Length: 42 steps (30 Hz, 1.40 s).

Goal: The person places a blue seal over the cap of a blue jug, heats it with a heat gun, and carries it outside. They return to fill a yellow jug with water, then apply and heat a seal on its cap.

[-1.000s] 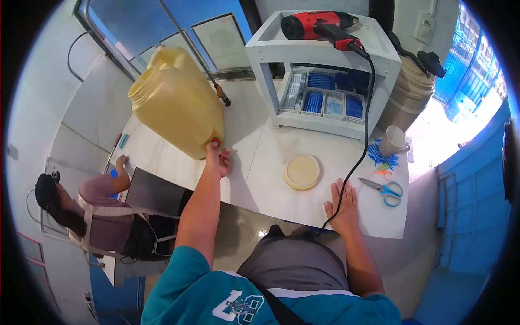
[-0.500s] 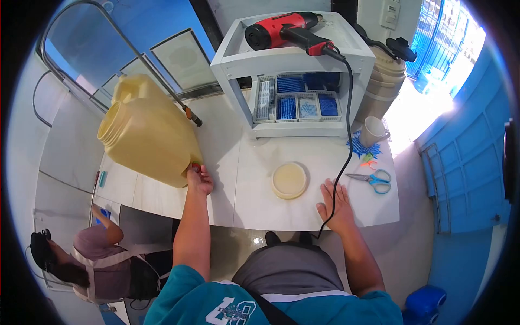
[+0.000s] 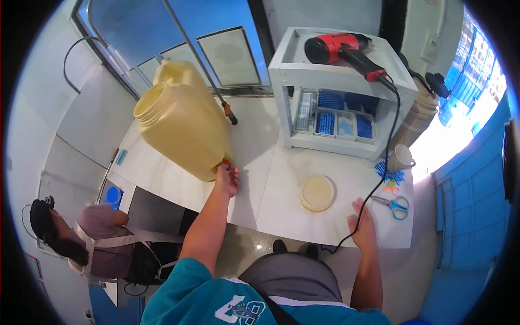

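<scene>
A large translucent yellow jerrycan [image 3: 184, 124] stands on the white table at left, its wide mouth uncapped. At its lower right corner is a small red piece [image 3: 226, 162], partly hidden by my fingers. My left hand [image 3: 228, 179] has its fingers curled around that piece. My right hand [image 3: 363, 223] lies palm down by the table's front edge, fingers stretched out and holding nothing. A black cable [image 3: 375, 190] runs across it. Left of this hand sits a round, pale yellow lid [image 3: 318, 193]. Blue-handled scissors [image 3: 398, 207] lie just beyond its fingertips.
A white shelf unit [image 3: 346, 143] at the back holds a red and black heat gun [image 3: 346, 51] on top and baskets of blue packets [image 3: 330, 100] below. A mug [image 3: 401, 158] stands at right. A co-worker [image 3: 105, 238] is at lower left beside a blue round lid [image 3: 113, 195].
The view has swung left, so the table and its objects appear further right and lower. The left hand stays at the jerrycan's corner. The co-worker's forearm has dropped, uncovering the blue round lid.
</scene>
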### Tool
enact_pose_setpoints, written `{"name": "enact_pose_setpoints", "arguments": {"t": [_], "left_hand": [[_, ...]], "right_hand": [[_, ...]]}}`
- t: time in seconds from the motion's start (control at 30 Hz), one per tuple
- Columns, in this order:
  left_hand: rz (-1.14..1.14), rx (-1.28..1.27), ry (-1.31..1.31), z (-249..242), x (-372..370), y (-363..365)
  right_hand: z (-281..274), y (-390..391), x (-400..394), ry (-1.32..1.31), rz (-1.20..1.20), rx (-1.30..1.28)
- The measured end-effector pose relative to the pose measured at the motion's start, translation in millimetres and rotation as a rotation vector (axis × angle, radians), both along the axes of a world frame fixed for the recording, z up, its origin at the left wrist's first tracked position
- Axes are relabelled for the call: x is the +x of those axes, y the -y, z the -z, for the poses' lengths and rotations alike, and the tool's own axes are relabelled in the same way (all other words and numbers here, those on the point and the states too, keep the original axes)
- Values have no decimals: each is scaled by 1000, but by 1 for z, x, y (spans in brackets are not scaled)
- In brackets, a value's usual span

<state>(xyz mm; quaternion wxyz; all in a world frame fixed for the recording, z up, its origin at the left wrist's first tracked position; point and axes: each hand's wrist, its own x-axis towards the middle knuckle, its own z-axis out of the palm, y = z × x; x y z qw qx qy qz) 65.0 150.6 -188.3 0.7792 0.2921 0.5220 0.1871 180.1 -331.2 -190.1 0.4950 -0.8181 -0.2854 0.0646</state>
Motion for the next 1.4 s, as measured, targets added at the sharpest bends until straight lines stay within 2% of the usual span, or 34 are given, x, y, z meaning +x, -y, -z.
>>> {"name": "enact_pose_setpoints", "arguments": {"t": [0.07, 0.13, 0.2, 0.23, 0.27, 0.3, 0.33, 0.37, 0.4, 0.47, 0.57, 0.6, 0.67, 0.73, 0.77, 0.83, 0.87, 0.93, 1.03, 1.17, 1.27, 1.33, 1.4], "left_hand": [[183, 7, -38, 8, -10, 1], [224, 67, -51, 9, -23, 16], [648, 958, -403, 4, -32, 46], [728, 1152, -449, 8, -38, 54], [755, 1138, -432, 9, -43, 63], [747, 1245, -426, 7, -47, 70], [730, 1355, -417, 8, -49, 77], [683, 1394, -444, 13, -50, 82], [695, 1390, -429, 15, -50, 86], [605, 1594, -429, 14, -51, 91], [555, 1572, -434, 9, -49, 95], [559, 1572, -420, 10, -49, 95], [578, 1561, -422, 11, -50, 89], [566, 1540, -408, 9, -50, 88], [552, 1515, -406, 9, -50, 88], [547, 1507, -390, 10, -51, 86], [548, 1497, -382, 11, -52, 85], [537, 1498, -373, 11, -51, 84], [530, 1496, -356, 8, -52, 83], [565, 1478, -332, 9, -53, 81], [577, 1501, -305, 7, -54, 80], [572, 1493, -274, 10, -58, 80], [555, 1506, -245, 12, -60, 75]], "right_hand": [[-13, 13, 10, 260, 103, -153], [-36, 22, 16, 295, 166, -101], [-66, 29, 10, 320, 259, -71], [-87, 26, 6, 340, 293, -46], [-104, 20, 3, 364, 332, -23], [-116, 8, 1, 453, 308, 40], [-129, -7, -3, 444, 251, 109], [-140, -22, -1, 545, 127, 57], [-147, -43, -6, 456, 73, 106], [-156, -86, -2, 334, -16, 0], [-135, -147, 42, 418, 20, -102], [-115, -167, 71, 537, 59, -124], [-98, -221, 142, 517, 216, -379], [-82, -243, 180, 717, 200, -509], [-88, -249, 186, 724, 203, -511], [-99, -262, 194, 576, 93, -858], [-98, -265, 196, 584, 93, -858], [-84, -267, 208, 645, 47, -1035], [-77, -269, 219, 623, 58, -1072], [-82, -260, 228, 577, 75, -904], [-91, -253, 218, 808, 230, -817], [-123, -243, 168, 834, 309, -520], [-125, -237, 125, 772, 179, -304]]}}
